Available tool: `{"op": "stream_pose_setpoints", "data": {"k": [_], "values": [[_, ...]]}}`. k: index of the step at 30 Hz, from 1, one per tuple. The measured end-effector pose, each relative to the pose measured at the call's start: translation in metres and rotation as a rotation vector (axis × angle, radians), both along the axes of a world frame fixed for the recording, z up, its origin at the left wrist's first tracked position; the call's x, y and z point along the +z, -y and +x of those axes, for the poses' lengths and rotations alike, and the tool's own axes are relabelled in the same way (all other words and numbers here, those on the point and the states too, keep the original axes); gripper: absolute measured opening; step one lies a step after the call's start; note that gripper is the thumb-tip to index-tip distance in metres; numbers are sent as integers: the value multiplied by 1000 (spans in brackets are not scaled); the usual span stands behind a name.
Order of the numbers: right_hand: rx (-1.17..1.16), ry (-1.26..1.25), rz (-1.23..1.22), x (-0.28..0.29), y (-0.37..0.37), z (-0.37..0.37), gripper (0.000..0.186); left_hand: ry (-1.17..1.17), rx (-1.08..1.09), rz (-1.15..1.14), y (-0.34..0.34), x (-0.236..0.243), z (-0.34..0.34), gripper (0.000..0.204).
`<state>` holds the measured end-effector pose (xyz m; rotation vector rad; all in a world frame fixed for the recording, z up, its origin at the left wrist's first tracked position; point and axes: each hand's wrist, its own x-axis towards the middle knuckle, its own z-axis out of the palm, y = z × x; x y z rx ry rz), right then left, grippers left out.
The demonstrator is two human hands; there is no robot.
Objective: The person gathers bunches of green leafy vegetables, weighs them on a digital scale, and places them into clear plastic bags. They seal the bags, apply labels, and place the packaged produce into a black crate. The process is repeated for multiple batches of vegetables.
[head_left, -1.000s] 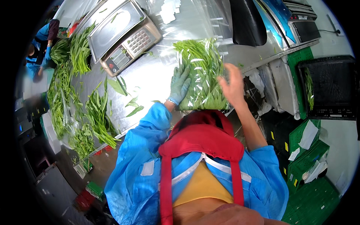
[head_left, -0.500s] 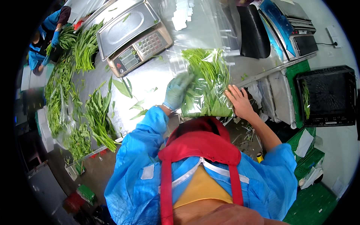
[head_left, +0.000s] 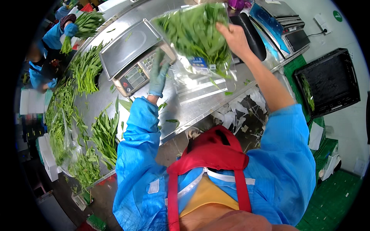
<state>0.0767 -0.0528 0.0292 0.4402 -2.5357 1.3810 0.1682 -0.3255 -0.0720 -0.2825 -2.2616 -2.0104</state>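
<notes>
My right hand (head_left: 236, 38), bare, grips the upper right side of a clear plastic bag of leafy greens (head_left: 196, 34). The bag is raised and turned, its leaves toward the top and a blue-and-white label (head_left: 198, 62) near the stems. My left hand (head_left: 158, 75), in a thin bluish-green glove, is apart from the bag with its fingers stretched out and somewhat blurred. It is just in front of the digital scale (head_left: 135, 79), its fingertips overlapping the keypad in view. Flat empty plastic bags (head_left: 200, 90) lie on the metal table (head_left: 169, 131) below the filled bag.
Loose bunches of greens (head_left: 86, 71) cover the table's left side. A co-worker's gloved hand (head_left: 71, 29) holds a bunch at the far left. On the right are a blue-and-silver machine (head_left: 269, 29) and a black crate (head_left: 327, 82). White scraps (head_left: 233, 113) lie under the table edge.
The bag of greens has moved up and away from my body and flipped end for end, now in my right hand. My left hand has let go and shifted left toward the scale.
</notes>
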Motion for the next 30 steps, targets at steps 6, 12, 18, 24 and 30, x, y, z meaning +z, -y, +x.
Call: {"op": "stream_pose_setpoints", "data": {"k": [6, 12, 18, 24, 30], "values": [[-40, 174, -661, 18, -14, -17, 28, 147, -37, 177, -32, -52, 25, 66], [-68, 414, -1052, 15, -69, 38, 28, 91, -257, 419, -75, 0, -6, 79], [-269, 417, -1156, -4, -178, 66, 30, 354, -416, 638, -208, 26, 5, 59], [-221, 559, -1376, -79, -308, 142, 57, 522, -520, 670, -342, 29, -17, 36], [-580, 668, -1379, -137, -406, 168, 47, 723, -729, 478, -465, -4, -46, 43]]}}
